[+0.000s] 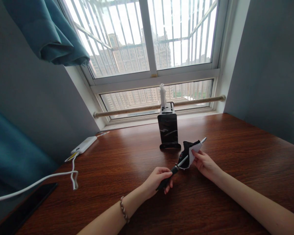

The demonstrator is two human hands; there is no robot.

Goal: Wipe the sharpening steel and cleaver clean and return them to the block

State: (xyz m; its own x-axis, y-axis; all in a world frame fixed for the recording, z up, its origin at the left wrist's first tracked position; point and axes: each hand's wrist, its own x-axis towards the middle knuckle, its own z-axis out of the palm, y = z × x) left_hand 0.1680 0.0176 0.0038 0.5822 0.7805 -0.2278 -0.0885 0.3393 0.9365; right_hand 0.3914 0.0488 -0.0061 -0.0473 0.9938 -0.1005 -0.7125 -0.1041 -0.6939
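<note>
L hand [159, 179] fisted on black-handled metal rod [183, 162] mid-frame; R hand [205, 163] pinches white cloth [195, 152] round shaft; black lump [186, 146] behind unclear.

slim tool [183, 162]: black handle at 8 o'clock, thin silver shaft tilted, tip toward 2 o'clock. white cloth [195, 152]: folded around the upper shaft. black item [187, 145]: bunched, touching the cloth at its 10 o'clock; kind unclear.
</note>
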